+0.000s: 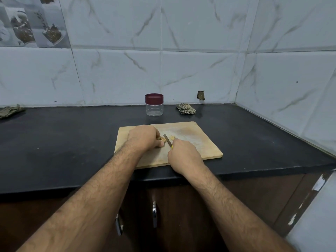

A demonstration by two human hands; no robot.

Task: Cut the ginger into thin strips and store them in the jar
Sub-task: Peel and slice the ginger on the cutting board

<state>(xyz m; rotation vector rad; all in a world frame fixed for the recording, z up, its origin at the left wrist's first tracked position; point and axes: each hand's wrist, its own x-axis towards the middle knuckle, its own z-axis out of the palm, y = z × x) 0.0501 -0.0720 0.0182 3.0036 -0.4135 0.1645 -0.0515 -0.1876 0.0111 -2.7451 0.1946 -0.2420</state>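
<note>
The cutting board (200, 142) lies near the counter's (72, 142) front edge; behind it stands the jar (154, 104), a cloth (185, 108) to its right by the back edge.

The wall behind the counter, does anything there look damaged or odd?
Yes. The tiled wall has a small broken hole just above the counter, right of the jar, with dark rough material showing. A crumpled cloth lies below it.
</note>
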